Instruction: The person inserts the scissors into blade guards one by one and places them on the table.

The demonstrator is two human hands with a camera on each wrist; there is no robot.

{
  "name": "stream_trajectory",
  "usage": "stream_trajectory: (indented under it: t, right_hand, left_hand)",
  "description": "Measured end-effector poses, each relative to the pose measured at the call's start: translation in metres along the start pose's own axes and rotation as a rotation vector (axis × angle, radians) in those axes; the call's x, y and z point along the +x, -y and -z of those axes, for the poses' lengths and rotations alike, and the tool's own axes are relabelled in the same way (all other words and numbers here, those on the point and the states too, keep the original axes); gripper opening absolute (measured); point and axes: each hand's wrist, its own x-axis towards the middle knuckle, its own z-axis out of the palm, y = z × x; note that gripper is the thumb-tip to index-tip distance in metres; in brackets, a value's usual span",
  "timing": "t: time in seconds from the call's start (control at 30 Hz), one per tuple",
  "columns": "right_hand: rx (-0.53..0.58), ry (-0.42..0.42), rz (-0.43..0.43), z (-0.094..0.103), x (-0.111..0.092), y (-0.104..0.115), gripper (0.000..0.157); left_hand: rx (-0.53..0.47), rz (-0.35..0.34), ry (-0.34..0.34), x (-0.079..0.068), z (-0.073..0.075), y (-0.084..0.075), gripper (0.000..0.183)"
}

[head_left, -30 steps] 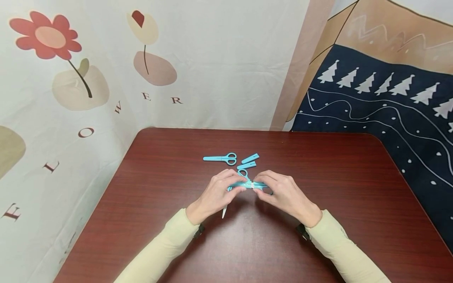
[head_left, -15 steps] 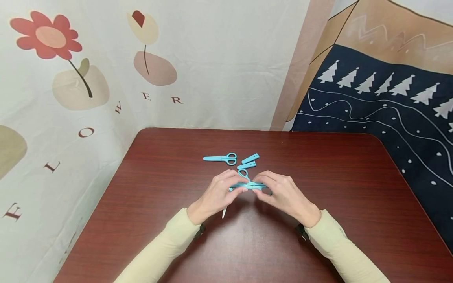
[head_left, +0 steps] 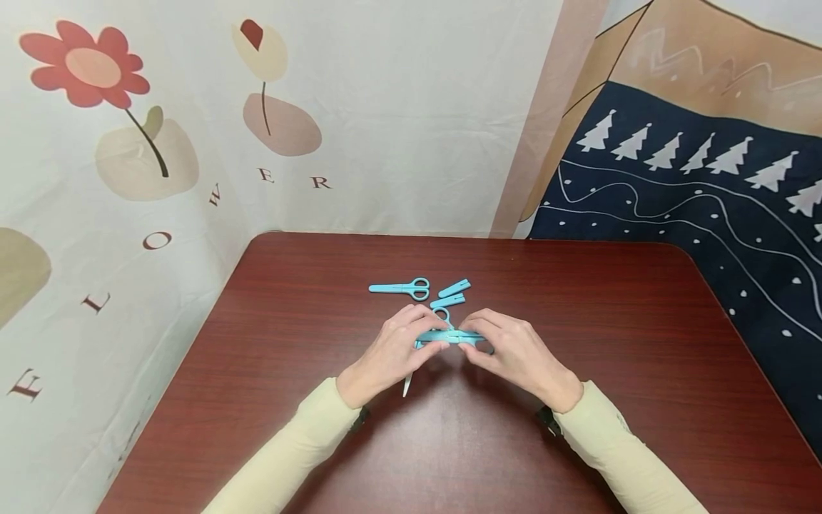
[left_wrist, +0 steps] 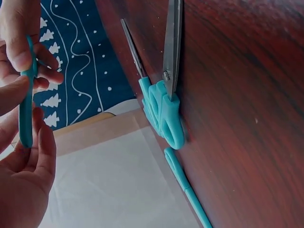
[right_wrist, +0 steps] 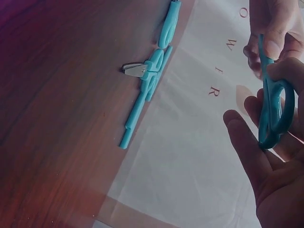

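Note:
In the head view, my left hand (head_left: 406,341) and right hand (head_left: 514,350) meet over the middle of the table. Between them is a pair of light-blue scissors (right_wrist: 273,109) with a blade cover (left_wrist: 26,118) pushed up against the handles. Left fingers and thumb pinch the cover, while the right ones grip the handle loops. No metal shows between cover and handles. Below my hands lie uncovered scissors, one with a pale blade (head_left: 407,386) and one handle loop (head_left: 441,314) showing. The left wrist view shows two uncovered scissors (left_wrist: 171,118) on the table.
Behind my hands, two loose blue blade covers (head_left: 454,288) lie side by side on the dark red table (head_left: 308,285). Covered blue scissors (head_left: 398,288) lie to their left. A printed curtain (head_left: 398,107) hangs behind the table.
One second ago a strip of metal blade showed between the cover and the handles. The cover and handles have come together over it. Both hands have otherwise barely moved.

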Motion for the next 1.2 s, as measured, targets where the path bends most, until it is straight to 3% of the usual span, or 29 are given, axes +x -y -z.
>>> stream_trajectory:
  t: [0.5,0.87,0.97,1.2]
  right_hand:
    - [0.014,-0.007,0.028,-0.006,0.002,0.002,0.026]
    - [0.001,0.017,-0.022,-0.01,-0.001,0.002,0.024]
    - [0.022,0.047,-0.053,-0.009,-0.002,0.002,0.029]
    - [0.026,0.121,-0.2,-0.001,-0.007,0.0,0.058]
  left_hand:
    - [0.023,-0.036,-0.02,-0.003,0.001,0.001,0.017]
    - [0.029,-0.011,0.032,-0.005,0.002,0.001,0.019]
    - [0.026,0.0,0.036,-0.006,0.002,0.001,0.019]
    - [0.023,0.042,0.002,-0.013,0.006,0.01,0.022]
